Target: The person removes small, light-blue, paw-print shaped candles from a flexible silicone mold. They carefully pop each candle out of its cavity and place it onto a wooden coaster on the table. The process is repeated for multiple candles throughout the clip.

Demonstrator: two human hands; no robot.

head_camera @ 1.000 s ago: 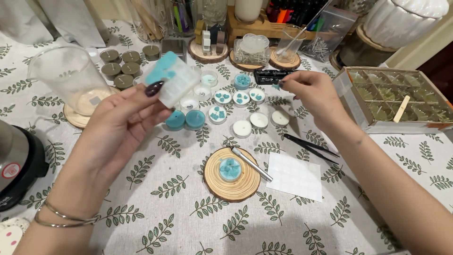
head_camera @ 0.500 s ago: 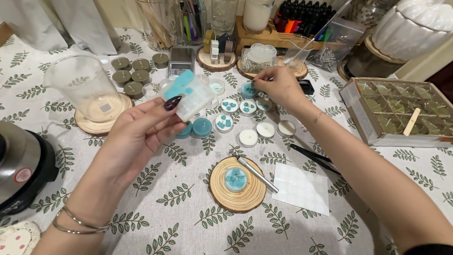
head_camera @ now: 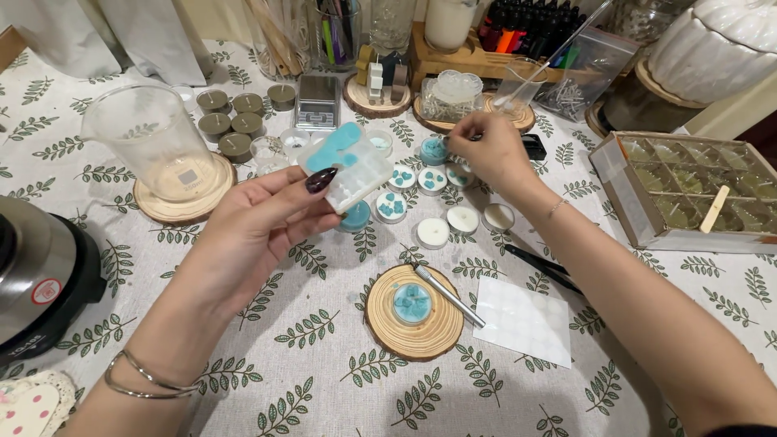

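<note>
Teal-and-clear mould tray (head_camera: 346,164) in left hand (head_camera: 259,226); right hand (head_camera: 490,150) over candle tins (head_camera: 421,180).

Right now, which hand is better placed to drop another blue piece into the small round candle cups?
Probably the right hand: it hovers directly over the small round candle cups, fingers pinched. The left hand is occupied holding the clear mould with blue wax.

Right hand (head_camera: 486,150) moved from 3 o'clock of small cup cluster, where it pinched dark object aloft, forward to 12 o'clock, now lowered over teal-filled cup (head_camera: 433,150) at row's far end. Left hand (head_camera: 259,222) with clear mould of teal wax (head_camera: 346,166) drifted slightly toward 3 o'clock, mould tilted flatter. Camera view shifted nearer worktop.
</note>
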